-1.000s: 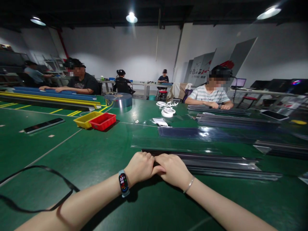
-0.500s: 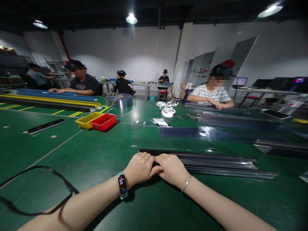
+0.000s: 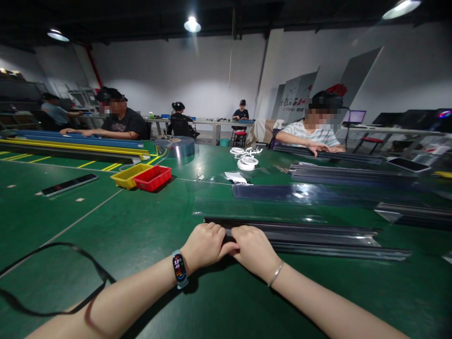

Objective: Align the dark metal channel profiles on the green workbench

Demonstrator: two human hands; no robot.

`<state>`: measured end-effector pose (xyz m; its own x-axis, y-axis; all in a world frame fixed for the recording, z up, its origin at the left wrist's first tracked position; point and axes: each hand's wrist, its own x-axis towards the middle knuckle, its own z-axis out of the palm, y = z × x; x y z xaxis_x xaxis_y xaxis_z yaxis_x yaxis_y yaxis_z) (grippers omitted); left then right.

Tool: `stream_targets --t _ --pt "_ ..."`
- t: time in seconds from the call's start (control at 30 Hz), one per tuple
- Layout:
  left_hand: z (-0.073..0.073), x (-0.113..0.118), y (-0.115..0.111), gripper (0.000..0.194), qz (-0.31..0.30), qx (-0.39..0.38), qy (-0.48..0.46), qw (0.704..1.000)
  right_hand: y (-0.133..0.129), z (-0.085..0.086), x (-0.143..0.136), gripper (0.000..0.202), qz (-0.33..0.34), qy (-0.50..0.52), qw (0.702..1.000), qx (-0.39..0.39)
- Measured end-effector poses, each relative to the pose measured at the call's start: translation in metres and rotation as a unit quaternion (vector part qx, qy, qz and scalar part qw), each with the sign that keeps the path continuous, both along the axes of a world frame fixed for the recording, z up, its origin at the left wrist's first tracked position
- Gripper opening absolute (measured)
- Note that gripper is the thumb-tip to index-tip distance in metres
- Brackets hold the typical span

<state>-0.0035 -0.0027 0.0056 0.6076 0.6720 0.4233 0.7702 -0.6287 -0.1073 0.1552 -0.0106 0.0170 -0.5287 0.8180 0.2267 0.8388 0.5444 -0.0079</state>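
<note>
The dark channel strip (image 3: 318,238) stretches across the green table (image 3: 141,226) in my head view, from six o'clock out toward four, laid lengthwise, I judge, so the tabletop bears it. I see the left hand (image 3: 205,245) and right hand (image 3: 252,247) closed side by side over its nine-o'clock end, fingertips hidden, apparently to keep that end steady. It looks long, narrow and near-black, with glossy edges and a greyish sheen between.
</note>
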Motion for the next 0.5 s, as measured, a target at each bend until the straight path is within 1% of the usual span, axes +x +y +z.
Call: stream_targets --t 0.13,0.27,0.4,0.5 --pt "0.0013 0.0004 0.0005 0.051 0.0 -0.005 0.006 1.0 0.0043 0.0034 0.0016 0.016 0.009 -0.019 1.0 -0.006" --pt "0.0021 -0.0005 -0.0023 0.049 -0.004 -0.001 -0.005 1.0 0.0031 0.0025 0.0016 0.018 0.013 -0.013 1.0 0.003" --pt "0.0042 -0.0012 -0.0057 0.043 -0.001 -0.005 -0.018 1.0 0.0006 -0.0001 0.0003 0.011 0.028 0.01 0.999 0.023" --pt "0.005 -0.0005 -0.0062 0.039 -0.003 0.0 -0.019 1.0 0.0007 0.0005 -0.0006 0.009 0.023 0.017 0.999 0.026"
